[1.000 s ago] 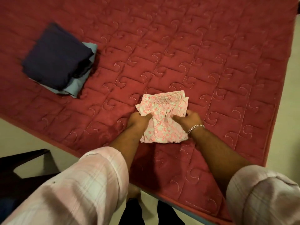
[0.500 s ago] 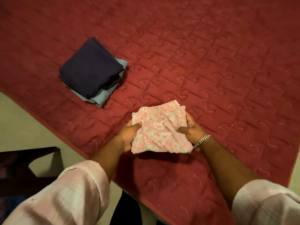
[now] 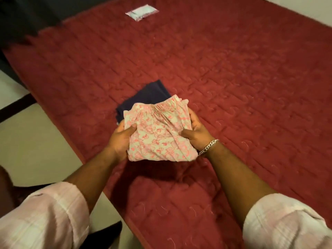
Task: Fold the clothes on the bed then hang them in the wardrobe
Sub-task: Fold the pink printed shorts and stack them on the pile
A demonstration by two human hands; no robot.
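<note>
A: Which step is in hand?

B: Folding looks done for this piece. The left hand (image 3: 120, 139) and right hand (image 3: 195, 131) hold the folded pink floral garment (image 3: 158, 133) between them, fingers (image 3: 130, 129) curled round its side edges, thumbs on top. It is lifted over the red quilted bed (image 3: 242, 90), just above and partly covering the dark navy folded garment (image 3: 150, 95) that lies on the bed behind it.

A: So the next move?

B: Probably setting it down on that navy piece to build the pile. That calls for lowering it flat and square, letting go on both sides together so the folds don't spring open. Hanging in the wardrobe is not yet begun.

A: How does the garment look?

B: Thin, soft cloth, pale with a pink print, gathered elastic band at the far edge, layers bunched and a little uneven at the near edge.

A: Anything else there?

B: A small pale packet (image 3: 142, 12) far up the bed; it's blurred, I can't say what it is.
</note>
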